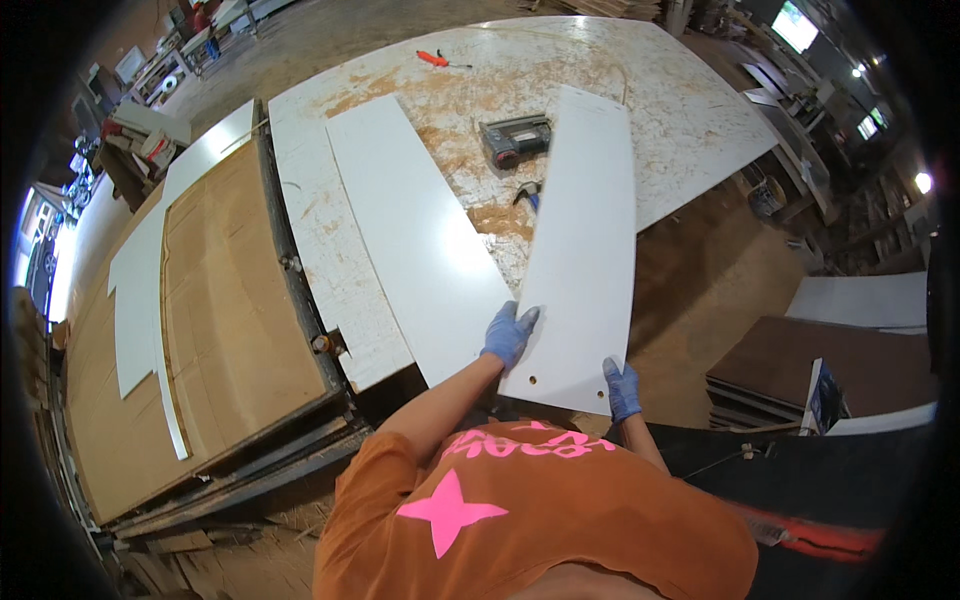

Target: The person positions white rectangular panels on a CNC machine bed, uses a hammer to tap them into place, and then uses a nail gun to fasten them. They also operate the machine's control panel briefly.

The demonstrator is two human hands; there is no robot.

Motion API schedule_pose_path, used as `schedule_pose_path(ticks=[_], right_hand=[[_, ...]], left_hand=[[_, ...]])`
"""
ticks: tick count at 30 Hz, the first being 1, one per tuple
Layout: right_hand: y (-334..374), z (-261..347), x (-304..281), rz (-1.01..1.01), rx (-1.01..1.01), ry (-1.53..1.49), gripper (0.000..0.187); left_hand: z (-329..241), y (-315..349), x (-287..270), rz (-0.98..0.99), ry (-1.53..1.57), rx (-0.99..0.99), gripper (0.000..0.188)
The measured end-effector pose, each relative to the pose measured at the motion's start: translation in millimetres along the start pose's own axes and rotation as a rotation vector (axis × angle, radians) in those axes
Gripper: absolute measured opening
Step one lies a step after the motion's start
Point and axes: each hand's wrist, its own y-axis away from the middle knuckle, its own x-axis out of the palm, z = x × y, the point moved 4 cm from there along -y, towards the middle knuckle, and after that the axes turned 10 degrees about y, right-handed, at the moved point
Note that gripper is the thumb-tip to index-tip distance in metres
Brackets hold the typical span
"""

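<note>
A long white board [582, 220] with two small holes at its near end is held between my gloved hands. On its left edge, my left hand [509, 333] grips with the thumb over the top face. Low on the right edge, my right hand [621, 389] is closed round the side near one hole. The board's far end reaches over the worktable [690, 120]. A second white board [410, 220] lies flat on the table to the left, close by my left hand. Beyond them rest a grey and black power tool [515, 140] and a hammer [527, 195], partly covered by the held board.
A red-handled tool [433, 59] lies at the table's far side amid sawdust. To the left stands a stack of brown sheets [240, 290] with white strips on it. Dark brown panels [790, 365] are piled at right. Another person [205, 28] is far off at upper left.
</note>
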Motion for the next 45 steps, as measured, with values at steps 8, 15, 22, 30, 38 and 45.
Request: schedule_pose_path(ticks=[8,15,22,30,38,45], right_hand=[[-24,-28,-52,-0.144,0.140,-0.137,0.048],[-224,-42,-111,-0.035,0.019,0.032,0.043],[-134,96,42,0.053,-0.602,0.383,0.023],[-1,112,199,0.361,-0.887,0.849,0.022],[8,89,215,0.223,-1.040,0.725,0.008],[6,80,215,0.286,-1.200,0.697,0.010]], left_hand=[[5,-13,72,0.213,-0.192,0.040,0.057],[21,65,-21,0.024,-0.151,0.293,0.028],[74,97,-157,-0.576,-0.550,0.230,0.033],[84,7,-187,-0.493,-0.769,0.098,0.063],[81,-27,-185,-0.512,-0.854,-0.019,0.066],[80,-27,-186,-0.478,-0.867,-0.038,0.064]])
